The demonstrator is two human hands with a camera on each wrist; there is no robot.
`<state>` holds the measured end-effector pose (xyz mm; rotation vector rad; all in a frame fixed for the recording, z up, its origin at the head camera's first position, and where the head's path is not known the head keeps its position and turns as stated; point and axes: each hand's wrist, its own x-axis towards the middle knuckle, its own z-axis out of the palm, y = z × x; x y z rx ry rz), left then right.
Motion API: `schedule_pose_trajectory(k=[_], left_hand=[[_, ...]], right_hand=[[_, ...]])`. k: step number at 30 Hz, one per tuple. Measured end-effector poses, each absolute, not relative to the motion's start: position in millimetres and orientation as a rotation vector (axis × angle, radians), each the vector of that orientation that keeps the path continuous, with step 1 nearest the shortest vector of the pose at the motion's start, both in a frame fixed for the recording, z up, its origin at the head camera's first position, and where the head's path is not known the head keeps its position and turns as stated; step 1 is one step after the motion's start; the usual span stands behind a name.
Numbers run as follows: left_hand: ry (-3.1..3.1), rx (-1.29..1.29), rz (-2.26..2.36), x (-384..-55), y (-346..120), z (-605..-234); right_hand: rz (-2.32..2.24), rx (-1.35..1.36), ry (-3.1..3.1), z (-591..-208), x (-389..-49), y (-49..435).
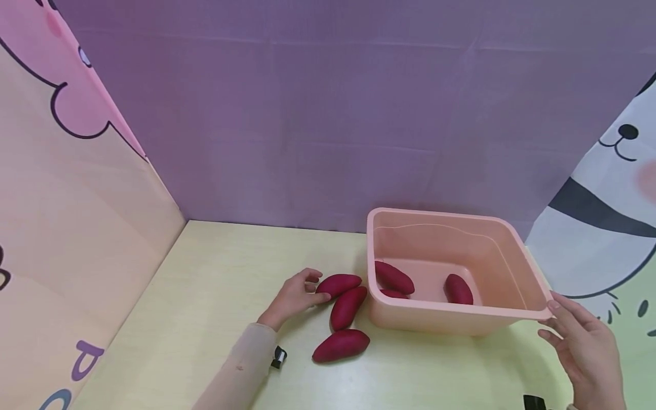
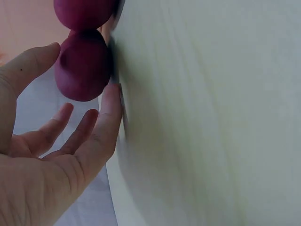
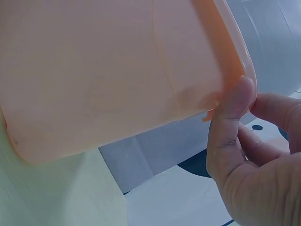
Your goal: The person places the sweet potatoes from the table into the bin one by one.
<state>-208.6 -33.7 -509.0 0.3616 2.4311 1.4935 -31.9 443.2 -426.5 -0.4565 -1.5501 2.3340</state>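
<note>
My left hand [image 1: 294, 298] is spread at the left end of a purple-red sweet potato [image 1: 339, 284] on the table. In the left wrist view, the thumb and fingers stand on either side of a sweet potato's rounded end [image 2: 82, 68]. A second sweet potato [image 1: 348, 309] lies against the first, and a third [image 1: 340, 346] lies nearer me. With thumb and fingers, my right hand [image 1: 586, 341] pinches the near right rim corner of a pink plastic tub [image 1: 435, 319]. Inside the tub are sweet potatoes [image 1: 458, 289], one partly hidden by the near wall.
The pale wooden table [image 1: 220, 273] meets a purple cloth wall [image 1: 307, 125] at the back. Printed panels stand at the left [image 1: 77, 216] and right [image 1: 599, 228]. The tub is close to the back wall, right of the loose sweet potatoes.
</note>
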Motion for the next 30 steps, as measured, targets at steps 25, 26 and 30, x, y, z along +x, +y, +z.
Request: schedule_pose_trajectory(k=[25, 26, 30], left_hand=[[2.395, 0.358, 1.487, -209.3, -22.9, -510.9], [2.398, 0.353, 1.486, -209.4, -22.6, -510.9], [2.405, 0.346, 1.501, -209.8, -22.1, -511.7]], right_hand=[[2.346, -0.46, -1.53, -425.1, -31.5, 441.4], [2.346, -0.46, -1.529, -424.9, -31.6, 441.5], [2.338, -0.466, -1.532, -423.9, -31.7, 441.2]])
